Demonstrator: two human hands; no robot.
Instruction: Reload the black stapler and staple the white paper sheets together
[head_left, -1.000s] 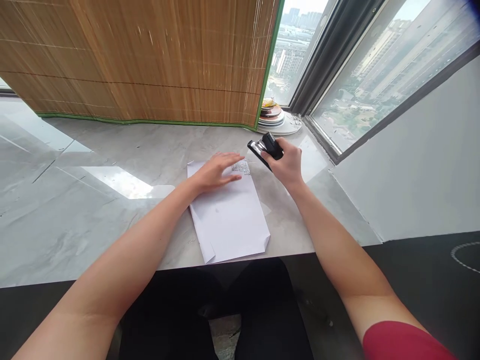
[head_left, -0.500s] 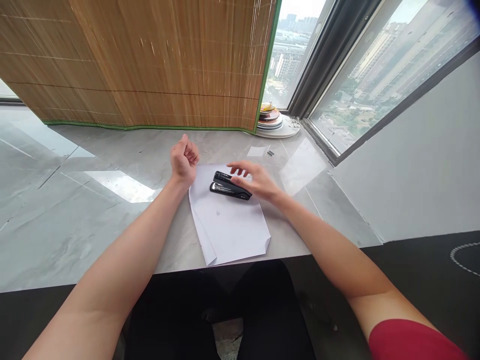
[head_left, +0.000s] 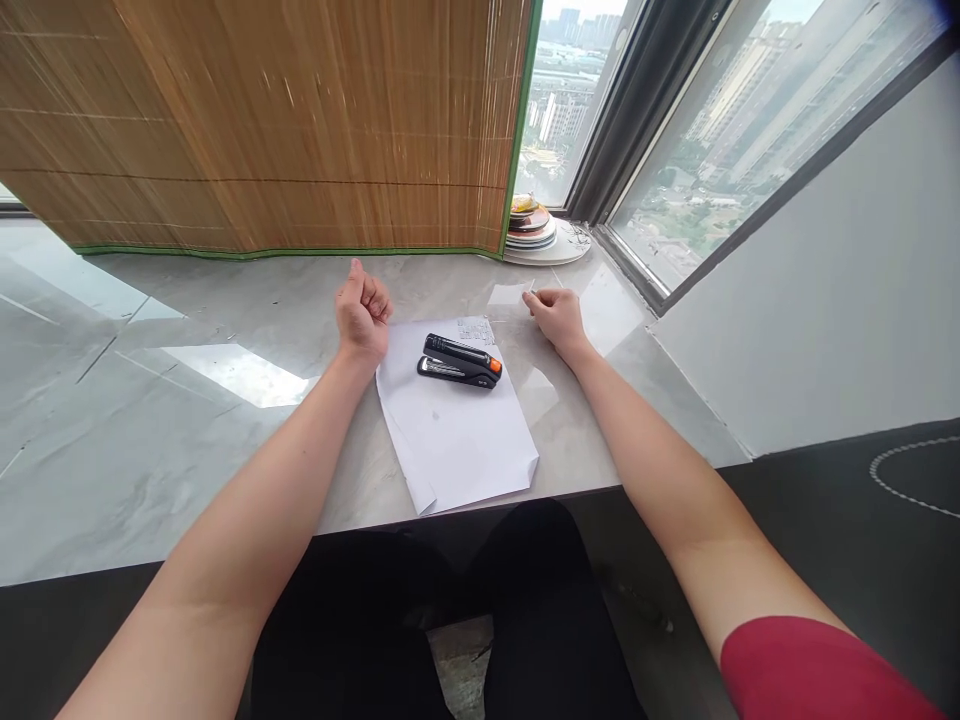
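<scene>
Stapler (head_left: pixel 460 363) on paper (head_left: pixel 472 440) looks hard, slick; I'd grip mid-body. My left hand (head_left: pixel 363 318): fingers curled together; right hand (head_left: pixel 559 318): fingertips pinched, on what I can't tell.

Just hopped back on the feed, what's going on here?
A person sits at a counter with both hands curled. The right hand pinches its fingers just above or on the counter, right of the paper; whether it holds something small, I can't tell. The left hand is by the paper's far left corner. The black stapler lies on the paper, untouched.
</scene>
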